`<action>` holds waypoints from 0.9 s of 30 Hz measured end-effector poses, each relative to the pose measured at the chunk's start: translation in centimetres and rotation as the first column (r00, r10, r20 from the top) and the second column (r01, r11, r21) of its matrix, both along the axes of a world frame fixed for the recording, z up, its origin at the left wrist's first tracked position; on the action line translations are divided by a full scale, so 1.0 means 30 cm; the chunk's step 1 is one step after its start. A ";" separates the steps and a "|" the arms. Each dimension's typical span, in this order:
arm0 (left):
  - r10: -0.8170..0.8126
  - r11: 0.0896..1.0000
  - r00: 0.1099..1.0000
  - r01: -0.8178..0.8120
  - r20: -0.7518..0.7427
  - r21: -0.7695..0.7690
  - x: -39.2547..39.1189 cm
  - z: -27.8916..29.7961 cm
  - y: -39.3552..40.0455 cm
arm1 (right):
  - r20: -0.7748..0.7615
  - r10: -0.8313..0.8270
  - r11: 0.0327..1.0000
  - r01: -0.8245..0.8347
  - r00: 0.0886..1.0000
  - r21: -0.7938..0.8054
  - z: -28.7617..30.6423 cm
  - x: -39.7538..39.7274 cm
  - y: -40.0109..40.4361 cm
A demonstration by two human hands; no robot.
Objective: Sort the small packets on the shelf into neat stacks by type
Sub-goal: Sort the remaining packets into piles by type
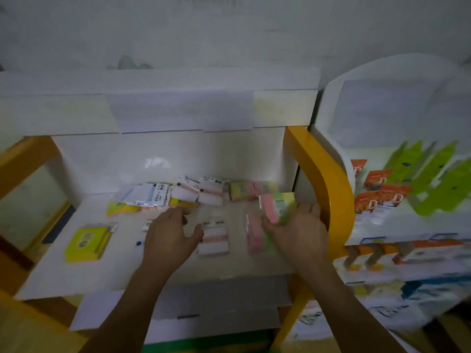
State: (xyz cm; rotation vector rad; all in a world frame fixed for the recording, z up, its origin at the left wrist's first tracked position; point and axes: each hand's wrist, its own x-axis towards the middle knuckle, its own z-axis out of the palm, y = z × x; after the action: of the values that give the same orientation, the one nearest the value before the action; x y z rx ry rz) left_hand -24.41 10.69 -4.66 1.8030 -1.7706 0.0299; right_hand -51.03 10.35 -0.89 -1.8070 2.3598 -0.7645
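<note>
While right hand (298, 228) grips pink-green packet (277, 207), left hand (170, 233) spread, empty, over shelf (76, 276).

The white shelf (58, 273) lies bare along its front edge and between the yellow packet (86, 243) and the left hand (170, 238). A crowded row of packets (183, 193) blocks the back, an orange side post (328, 189) hems the right hand (298, 230), and the upper shelf board (158, 108) overhangs.
</note>
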 end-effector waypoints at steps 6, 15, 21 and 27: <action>-0.001 1.000 1.000 0.001 -0.025 -0.002 -0.017 0.020 0.017 | 0.033 -0.020 0.991 0.016 0.999 0.135 -0.059 0.033 -0.044; 0.052 0.997 0.999 -0.053 -0.012 -0.050 0.012 0.013 0.003 | 0.069 0.050 0.965 -0.066 0.996 0.254 -0.135 0.062 -0.080; 0.061 0.998 0.998 -0.061 0.004 -0.030 -0.019 0.007 -0.021 | -0.060 0.043 0.985 -0.032 0.997 0.169 -0.081 0.041 -0.080; 0.118 0.993 0.991 -0.117 0.062 -0.013 -0.025 0.005 -0.043 | 0.047 0.121 0.992 -0.122 0.992 0.031 -0.024 0.036 -0.089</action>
State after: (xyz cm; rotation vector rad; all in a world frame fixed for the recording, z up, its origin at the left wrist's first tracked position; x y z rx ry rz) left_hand -25.16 9.40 -4.50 1.9168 -1.7014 0.1425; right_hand -49.95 7.67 -1.62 -1.8793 2.1982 -0.7379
